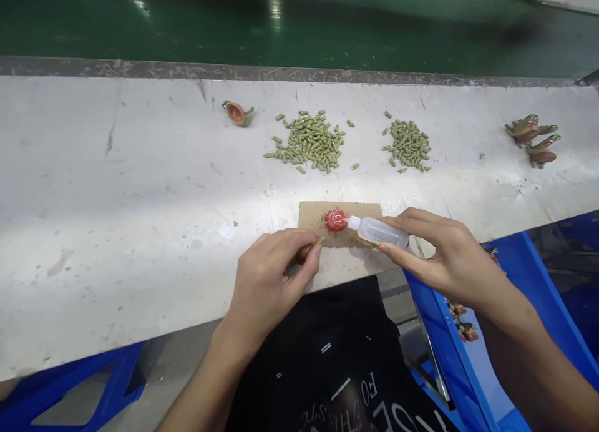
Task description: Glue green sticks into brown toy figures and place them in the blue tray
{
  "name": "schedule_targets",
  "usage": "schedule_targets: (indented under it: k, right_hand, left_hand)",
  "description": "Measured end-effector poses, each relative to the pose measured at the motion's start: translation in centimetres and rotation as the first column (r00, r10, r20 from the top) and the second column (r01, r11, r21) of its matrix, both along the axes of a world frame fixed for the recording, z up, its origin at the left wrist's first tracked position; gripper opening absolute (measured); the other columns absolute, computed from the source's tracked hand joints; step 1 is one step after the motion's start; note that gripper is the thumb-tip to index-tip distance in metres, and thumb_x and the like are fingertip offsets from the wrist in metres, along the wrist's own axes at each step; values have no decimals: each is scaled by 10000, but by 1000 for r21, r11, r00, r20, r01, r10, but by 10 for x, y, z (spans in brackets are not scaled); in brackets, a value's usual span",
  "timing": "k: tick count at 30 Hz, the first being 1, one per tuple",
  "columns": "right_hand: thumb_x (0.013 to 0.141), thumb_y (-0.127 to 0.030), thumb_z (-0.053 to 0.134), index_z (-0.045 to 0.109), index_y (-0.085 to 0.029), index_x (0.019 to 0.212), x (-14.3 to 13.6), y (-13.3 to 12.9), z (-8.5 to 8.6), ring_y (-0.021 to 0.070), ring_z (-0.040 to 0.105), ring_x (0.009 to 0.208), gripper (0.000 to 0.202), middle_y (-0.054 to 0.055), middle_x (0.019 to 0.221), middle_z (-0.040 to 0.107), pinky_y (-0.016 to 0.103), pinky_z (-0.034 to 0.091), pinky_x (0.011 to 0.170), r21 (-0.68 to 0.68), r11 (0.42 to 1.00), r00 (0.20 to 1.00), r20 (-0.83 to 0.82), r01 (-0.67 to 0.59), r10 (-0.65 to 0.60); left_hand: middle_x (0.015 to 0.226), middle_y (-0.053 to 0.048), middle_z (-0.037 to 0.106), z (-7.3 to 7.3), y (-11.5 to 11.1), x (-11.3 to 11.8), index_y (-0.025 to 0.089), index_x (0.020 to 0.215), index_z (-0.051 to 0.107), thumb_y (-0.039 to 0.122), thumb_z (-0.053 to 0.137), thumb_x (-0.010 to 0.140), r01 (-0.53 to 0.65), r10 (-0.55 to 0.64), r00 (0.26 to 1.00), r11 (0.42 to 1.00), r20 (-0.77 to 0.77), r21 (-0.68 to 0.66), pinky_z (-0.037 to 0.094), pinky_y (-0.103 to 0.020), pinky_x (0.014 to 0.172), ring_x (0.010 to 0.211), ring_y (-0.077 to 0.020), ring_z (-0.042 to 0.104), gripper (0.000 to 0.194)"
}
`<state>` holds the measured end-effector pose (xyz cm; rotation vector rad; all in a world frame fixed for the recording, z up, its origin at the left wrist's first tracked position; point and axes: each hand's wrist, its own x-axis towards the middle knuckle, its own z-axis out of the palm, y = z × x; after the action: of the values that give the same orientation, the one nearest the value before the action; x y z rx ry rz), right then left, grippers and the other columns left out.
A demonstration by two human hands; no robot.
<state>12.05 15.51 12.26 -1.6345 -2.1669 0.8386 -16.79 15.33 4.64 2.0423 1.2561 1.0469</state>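
The work on the red piece (336,220) appears to be partway through. The piece is lying on the cardboard (309,215), its surface shining as if wet, and the nozzle of the clear squeeze bottle (381,232) is pointing at its right edge, seemingly touching it. The right hand (444,254) is gripping the bottle between thumb and fingers above the cardboard's right end. The left hand (271,270) is pinching a small green peg (321,240) at the cardboard's near left edge; the peg is sitting apart from the red piece, so that joining is looking undone. Whether anything is already attached under the red piece, the view is not showing clearly.

Many loose pegs are lying unused beyond the cardboard: a larger pile (313,142) almost straight beyond it and a smaller pile (409,145) beyond and to its right. An orange-brown part with green limbs (238,113) is lying beyond and to the left of the cardboard, its hollow side showing. Well to the right of the cardboard and beyond it, two green-and-red figures (533,140) are resting close together, seeming further along. More figures (463,324) are lying in the blue crate (538,282), nearer the person and right of the cardboard; how finished they are, one cannot tell.
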Motion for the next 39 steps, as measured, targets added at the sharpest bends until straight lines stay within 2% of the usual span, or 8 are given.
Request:
schedule_targets:
  k: [12,16,21,24,27,31,35,39]
  right_hand:
    - [1092,-462,799,853,-251,1233,5,0,-8,257,777,1021,260,59,1159,832,368,586,818,-102,989,976,-182,106,-123]
    - [1008,-501,895,847,-247,1280,15,-1,-19,293,815,1107,375,82,1233,857,413,655,925,-159,957,887,-365,242,-284]
    - [895,-626,961,772,-237,1146,43,19,-42,304,812,1125,500,84,1124,854,438,671,968,-42,850,706,-536,526,-463]
    - [890,-699,906,659,-256,1047,64,32,-59,275,786,1023,531,49,999,805,391,637,894,98,757,694,-489,646,-529]
    - [943,-674,783,649,-247,1084,80,38,-75,265,747,995,469,89,1108,803,442,610,971,250,712,747,-351,656,-565]
    - [880,-656,783,673,-247,1051,93,38,-86,335,665,1135,457,131,1155,754,567,563,1095,344,659,742,-257,669,-620]
    - [827,-659,799,690,-253,966,101,29,-85,394,616,1214,443,158,1154,735,665,501,1181,381,650,741,-174,658,-648]
    - [861,-574,819,759,-234,1094,78,4,-64,395,690,1115,416,165,1209,755,644,576,1034,374,582,658,-112,722,-744]
  left_hand:
    - [942,37,828,-1,1,4,224,1082,734,185,705,1083,-29,38,995,995,-90,90,549,-316,764,768,-130,720,48]
    - [921,47,806,0,1,4,243,1080,721,184,719,1068,-33,37,997,998,-65,52,532,-312,753,766,-129,709,60]
    - [868,56,769,2,3,4,257,1071,719,185,715,1066,-46,48,998,998,-42,43,519,-306,724,716,-121,676,72]
    - [898,55,776,2,2,0,270,1078,732,198,698,1081,-51,51,999,999,11,-14,533,-274,719,716,-105,668,80]
    - [935,50,790,6,-3,-4,296,1072,766,253,708,1089,-73,88,988,990,130,-117,552,-232,705,755,-101,691,74]
    - [986,42,837,17,-11,-1,319,1013,819,371,755,1083,-191,281,926,924,251,-331,594,-220,764,765,-103,704,108]
    - [975,23,858,28,-15,3,318,959,849,462,775,1075,-114,300,891,874,340,-472,617,-207,718,729,-104,705,199]
    - [939,6,855,30,-16,8,315,979,860,441,748,1100,39,227,862,861,453,-506,643,-210,697,708,-108,707,208]
